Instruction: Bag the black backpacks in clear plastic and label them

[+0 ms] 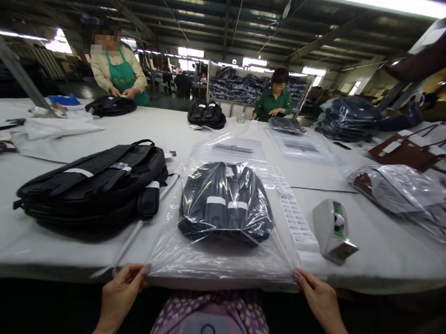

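Observation:
A black backpack lies in a clear plastic bag at the middle of the table's near side, with white bands around its straps. My left hand pinches the bag's near left corner, fingers closed. At the opposite near corner, my right hand is closed on the plastic in the same way. Between them the bag's near edge is stretched along the table's front edge. To the left of the bag lies a second black backpack outside any plastic.
Right of the bag are a label strip and a tape dispenser. Farther right lie a plastic-wrapped item and a brown handbag. Flat plastic bags lie behind. Two people work across the white table.

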